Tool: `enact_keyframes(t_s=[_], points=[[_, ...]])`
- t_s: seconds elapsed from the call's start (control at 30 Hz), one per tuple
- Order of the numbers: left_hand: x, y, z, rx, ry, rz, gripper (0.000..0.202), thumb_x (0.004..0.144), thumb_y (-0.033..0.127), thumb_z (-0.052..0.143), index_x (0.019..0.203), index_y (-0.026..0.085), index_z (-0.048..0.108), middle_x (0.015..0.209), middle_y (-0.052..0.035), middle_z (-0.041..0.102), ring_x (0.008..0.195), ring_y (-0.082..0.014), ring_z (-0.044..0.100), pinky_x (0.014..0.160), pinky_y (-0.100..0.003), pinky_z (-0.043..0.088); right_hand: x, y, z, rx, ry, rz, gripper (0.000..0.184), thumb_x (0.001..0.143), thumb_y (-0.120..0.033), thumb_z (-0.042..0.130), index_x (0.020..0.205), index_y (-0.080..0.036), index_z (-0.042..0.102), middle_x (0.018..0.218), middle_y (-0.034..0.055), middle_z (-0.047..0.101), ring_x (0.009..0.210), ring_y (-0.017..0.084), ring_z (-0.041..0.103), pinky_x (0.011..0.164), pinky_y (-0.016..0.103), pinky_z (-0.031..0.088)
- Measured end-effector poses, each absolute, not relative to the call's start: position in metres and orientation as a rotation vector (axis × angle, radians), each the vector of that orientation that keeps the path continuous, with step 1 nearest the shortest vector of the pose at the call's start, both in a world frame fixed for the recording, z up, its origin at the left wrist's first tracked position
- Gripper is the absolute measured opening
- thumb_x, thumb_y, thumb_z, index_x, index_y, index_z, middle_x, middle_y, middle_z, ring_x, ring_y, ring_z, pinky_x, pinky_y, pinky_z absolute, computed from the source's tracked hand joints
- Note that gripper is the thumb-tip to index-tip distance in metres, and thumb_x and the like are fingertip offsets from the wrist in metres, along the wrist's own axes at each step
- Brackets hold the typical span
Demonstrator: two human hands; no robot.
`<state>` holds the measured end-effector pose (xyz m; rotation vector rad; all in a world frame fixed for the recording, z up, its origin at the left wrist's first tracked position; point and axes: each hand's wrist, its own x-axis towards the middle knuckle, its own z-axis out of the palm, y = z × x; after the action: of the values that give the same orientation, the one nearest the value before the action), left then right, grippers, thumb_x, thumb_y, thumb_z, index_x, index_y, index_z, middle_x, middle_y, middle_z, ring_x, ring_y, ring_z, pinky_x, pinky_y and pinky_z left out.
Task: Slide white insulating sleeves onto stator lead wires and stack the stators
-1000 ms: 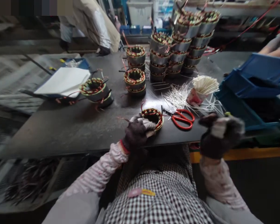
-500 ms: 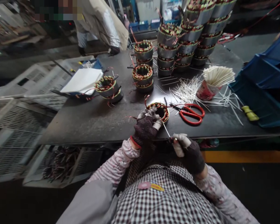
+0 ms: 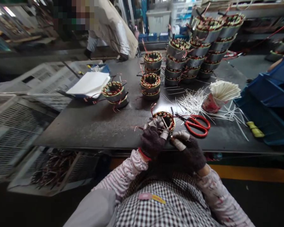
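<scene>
A motor stator point(image 3: 171, 119) with copper windings and red wires lies near the table's front edge. My left hand point(image 3: 153, 137), in a dark glove with wrapped fingertips, closes on the stator's near left rim and hides part of it. Close to the rim's near side, my right hand point(image 3: 189, 149) is closed in a pinch on a thin white strip point(image 3: 165, 122). The strip slants across the stator's opening; its lower end is hidden by the fingers. Red-handled scissors point(image 3: 197, 125) lie right of the stator.
Stacked stators point(image 3: 175, 64) stand at the back, with a shorter pair point(image 3: 113, 91) at left. White strips fill a red cup point(image 3: 211, 103) and lie scattered around it. Blue bins point(image 3: 267, 104) border the right, near a yellow-green handle point(image 3: 255, 129). Another person point(image 3: 118, 34) stands across the table.
My right hand has moved up and left, closer to the stator. The white strip now reaches across the opening instead of stretching down toward my body. The view has shifted slightly.
</scene>
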<state>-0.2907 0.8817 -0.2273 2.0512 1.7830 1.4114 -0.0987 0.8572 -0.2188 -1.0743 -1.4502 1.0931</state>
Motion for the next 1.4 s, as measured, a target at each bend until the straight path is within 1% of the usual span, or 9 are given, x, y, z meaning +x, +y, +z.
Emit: enact_keyframes(t_s=[0.23,0.37,0.47,0.7,0.9,1.03,1.2,1.3,1.4], points=[[-0.292,0.885,-0.217,1.764,1.478,1.409,0.024,0.101,0.028,0.08,0.121,0.042,0.08,0.118,0.0014,0.091,0.103,-0.0268,0.089,0.098,-0.052,0.079,-0.104,0.855,-0.224,-1.127,-1.274,1.186,0.034,0.09,-0.058,0.091,0.099,-0.025,0.085,0.097,0.0058,0.084,0.089,0.024,0.076,0.088,0.041,0.068],[-0.3,0.883,-0.206,1.943,1.411,1.278,0.011,0.106,0.038,0.074,0.1,0.039,0.083,0.11,-0.0001,0.09,0.118,-0.0325,0.084,0.117,-0.065,0.07,-0.107,0.857,-0.2,-1.096,-1.224,1.198,0.031,0.09,-0.052,0.092,0.093,-0.023,0.082,0.086,0.0044,0.08,0.072,0.02,0.07,0.069,0.035,0.064],[-0.302,0.883,-0.204,1.967,1.421,1.219,0.012,0.103,0.042,0.074,0.1,0.041,0.086,0.11,-0.0003,0.09,0.118,-0.0358,0.082,0.124,-0.071,0.064,-0.109,0.864,-0.188,-1.121,-1.342,1.083,0.028,0.093,-0.05,0.088,0.095,-0.022,0.082,0.091,0.0073,0.082,0.078,0.023,0.074,0.075,0.039,0.066],[-0.305,0.883,-0.201,2.01,1.376,1.194,0.013,0.105,0.042,0.072,0.107,0.04,0.085,0.115,0.0006,0.09,0.121,-0.0338,0.082,0.125,-0.067,0.063,-0.106,0.873,-0.18,-1.325,-1.579,0.978,0.034,0.097,-0.055,0.077,0.103,-0.022,0.085,0.1,0.0099,0.086,0.096,0.031,0.079,0.092,0.046,0.064],[-0.305,0.881,-0.199,1.959,1.327,1.282,0.012,0.101,0.039,0.074,0.102,0.039,0.086,0.112,-0.0017,0.09,0.118,-0.0336,0.081,0.127,-0.067,0.063,-0.109,0.868,-0.174,-1.326,-1.761,0.785,0.036,0.107,-0.053,0.067,0.096,-0.023,0.082,0.089,0.0084,0.084,0.08,0.025,0.076,0.075,0.039,0.056],[-0.3,0.882,-0.203,1.93,1.378,1.261,0.014,0.1,0.04,0.074,0.103,0.038,0.088,0.111,-0.0033,0.09,0.116,-0.0359,0.082,0.123,-0.069,0.064,-0.109,0.864,-0.166,-1.31,-1.813,0.891,0.027,0.1,-0.042,0.065,0.094,-0.022,0.082,0.092,0.0093,0.085,0.089,0.029,0.079,0.082,0.042,0.061],[-0.301,0.881,-0.203,2.124,1.322,1.358,0.017,0.106,0.032,0.072,0.113,0.026,0.086,0.123,-0.0076,0.09,0.125,-0.0325,0.082,0.129,-0.063,0.06,-0.093,0.851,-0.162,-1.058,-1.541,1.354,0.037,0.107,-0.058,0.074,0.096,-0.023,0.083,0.082,0.005,0.076,0.068,0.02,0.066,0.061,0.032,0.054],[-0.308,0.881,-0.204,2.233,1.327,1.298,0.024,0.107,0.033,0.076,0.128,0.022,0.083,0.132,-0.0098,0.088,0.131,-0.0334,0.08,0.131,-0.06,0.058,-0.095,0.86,-0.179,-1.022,-1.274,1.42,0.043,0.097,-0.065,0.084,0.092,-0.023,0.08,0.089,0.0068,0.076,0.068,0.019,0.064,0.059,0.032,0.054],[-0.315,0.884,-0.207,2.295,1.281,1.232,0.014,0.104,0.032,0.08,0.115,0.025,0.085,0.119,-0.0065,0.089,0.123,-0.0317,0.083,0.129,-0.059,0.059,-0.103,0.862,-0.193,-1.019,-1.276,1.501,0.053,0.087,-0.076,0.087,0.09,-0.023,0.077,0.089,0.0082,0.076,0.068,0.021,0.064,0.055,0.032,0.054]])
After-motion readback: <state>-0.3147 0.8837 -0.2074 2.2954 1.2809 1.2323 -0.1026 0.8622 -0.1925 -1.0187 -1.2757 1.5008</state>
